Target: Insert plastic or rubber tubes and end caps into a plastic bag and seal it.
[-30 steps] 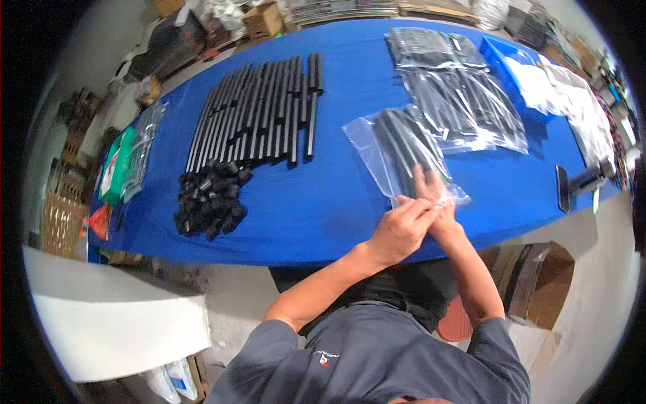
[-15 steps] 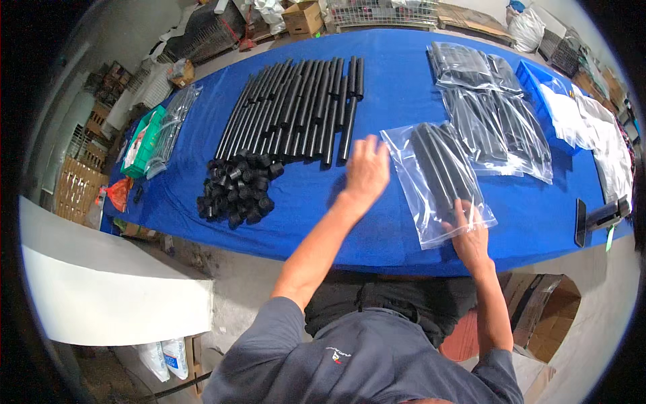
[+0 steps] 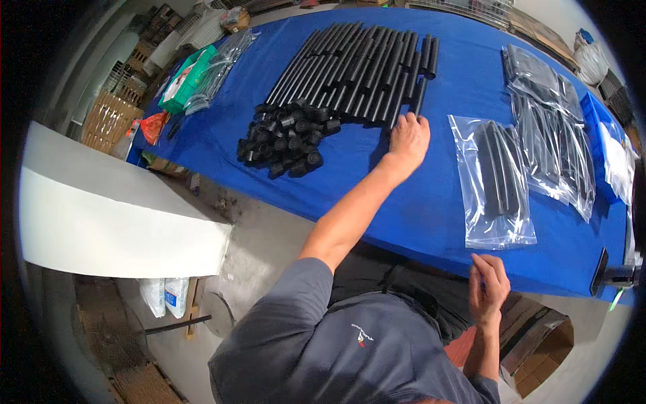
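Note:
My left hand [image 3: 409, 143] is at the near end of a black tube [image 3: 420, 96] at the right side of the rows, its fingers curled around that end. More black tubes [image 3: 350, 64] lie side by side beyond it. A heap of short black caps [image 3: 286, 138] sits at the near left of the tubes. My right hand [image 3: 490, 286] is at the table's front edge with loosely bent fingers, the thumb apart, and nothing in it. Just beyond it lies a clear plastic bag [image 3: 476, 212] with several black tubes inside, touched by neither hand.
More filled clear bags [image 3: 555, 145] lie at the right, beside a blue bin [image 3: 601, 155] with white material. At the left are a green tray [image 3: 188, 77] and a stack of clear bags [image 3: 224, 64]. A black stand-like device [image 3: 600, 273] is at the right front edge of the blue cloth [image 3: 350, 182].
My right hand has let go of the filled bag and drawn back toward me. My left hand has moved from beside the bag to the end of a tube. The whole view has shifted.

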Demonstrator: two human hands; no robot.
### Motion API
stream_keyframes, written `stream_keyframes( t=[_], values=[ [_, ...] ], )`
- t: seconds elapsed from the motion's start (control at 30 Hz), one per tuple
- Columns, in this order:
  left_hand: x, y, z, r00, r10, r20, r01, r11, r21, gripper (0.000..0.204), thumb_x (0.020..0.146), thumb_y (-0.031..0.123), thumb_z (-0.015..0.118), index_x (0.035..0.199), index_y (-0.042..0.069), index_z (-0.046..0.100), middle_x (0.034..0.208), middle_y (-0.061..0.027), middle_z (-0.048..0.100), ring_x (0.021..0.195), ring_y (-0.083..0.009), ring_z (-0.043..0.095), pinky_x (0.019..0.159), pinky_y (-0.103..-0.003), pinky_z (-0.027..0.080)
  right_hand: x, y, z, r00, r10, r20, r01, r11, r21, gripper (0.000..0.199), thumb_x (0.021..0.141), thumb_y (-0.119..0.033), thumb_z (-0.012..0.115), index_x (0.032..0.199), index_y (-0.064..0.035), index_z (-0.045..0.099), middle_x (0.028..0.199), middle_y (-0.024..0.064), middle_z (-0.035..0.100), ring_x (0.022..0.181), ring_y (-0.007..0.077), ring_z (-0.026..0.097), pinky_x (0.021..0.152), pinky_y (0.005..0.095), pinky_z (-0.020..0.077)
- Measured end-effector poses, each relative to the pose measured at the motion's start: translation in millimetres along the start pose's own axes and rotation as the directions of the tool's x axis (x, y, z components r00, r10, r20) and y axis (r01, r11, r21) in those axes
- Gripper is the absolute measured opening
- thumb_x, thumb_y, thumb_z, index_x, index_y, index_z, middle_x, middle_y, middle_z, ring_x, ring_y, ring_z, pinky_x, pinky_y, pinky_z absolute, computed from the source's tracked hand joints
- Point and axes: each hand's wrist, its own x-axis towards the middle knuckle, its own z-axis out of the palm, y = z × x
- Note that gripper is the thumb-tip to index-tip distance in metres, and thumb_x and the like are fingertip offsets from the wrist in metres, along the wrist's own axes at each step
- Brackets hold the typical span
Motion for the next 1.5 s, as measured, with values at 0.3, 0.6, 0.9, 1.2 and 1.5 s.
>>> stream_keyframes(
  t=[0.3,0.6,0.9,1.2,1.5],
  values=[
    [-114.2,-3.7,-68.4,0.99,0.108,0.095,-0.037,0.828,-0.56,0.021,0.089,0.016,0.066,0.104,0.002,0.068,0.093,-0.0194,0.067,0.086,-0.0396,0.066,0.078,-0.051,0.054,52.2,-6.5,91.1,0.952,0.159,0.262,-0.081,0.955,-0.286,0.057,0.092,-0.026,0.069,0.141,-0.0065,0.05,0.102,0.0168,0.056,0.085,0.0318,0.064,0.066,0.0424,0.0548],
    [-28.1,-175.5,-80.0,0.99,-0.141,-0.028,0.142,0.925,0.352,0.024,0.088,0.011,0.056,0.104,-0.002,0.069,0.112,-0.015,0.063,0.11,-0.0336,0.056,0.089,-0.047,0.05,49.4,3.9,111.1,0.959,0.118,0.259,0.001,0.909,-0.418,0.053,0.089,-0.035,0.069,0.136,-0.0116,0.057,0.089,0.0127,0.053,0.076,0.0291,0.062,0.054,0.0415,0.0515],
    [-34.2,-179.6,-87.7,0.988,-0.024,-0.155,0.053,0.981,0.188,0.016,0.088,0.015,0.067,0.09,0.0,0.073,0.105,-0.0148,0.07,0.101,-0.0342,0.062,0.09,-0.046,0.05,47.7,5.1,114.7,0.974,0.106,0.202,-0.021,0.922,-0.386,0.051,0.088,-0.031,0.07,0.135,-0.0134,0.057,0.087,0.0105,0.053,0.073,0.026,0.061,0.054,0.0392,0.0506],
    [-120.0,-23.3,-73.5,0.934,-0.188,0.303,0.353,0.365,-0.862,0.022,0.093,0.015,0.07,0.107,-0.002,0.07,0.1,-0.0056,0.072,0.079,-0.0068,0.062,0.073,-0.026,0.052,40.5,2.4,106.2,0.961,0.161,0.225,-0.063,0.919,-0.389,0.05,0.087,-0.025,0.069,0.135,-0.0123,0.057,0.087,0.0125,0.053,0.074,0.0286,0.061,0.056,0.0423,0.0507],
    [-135.5,-18.8,-52.1,0.987,-0.045,0.152,0.153,0.517,-0.842,0.044,0.085,-0.001,0.068,0.128,0.0,0.062,0.109,-0.0116,0.062,0.102,-0.023,0.061,0.089,-0.034,0.053,5.2,-13.1,74.5,0.893,0.368,0.259,-0.396,0.916,0.064,0.068,0.089,-0.02,0.069,0.143,0.0086,0.037,0.088,0.0269,0.064,0.076,0.0424,0.066,0.066,0.0466,0.0524]
  ],
)
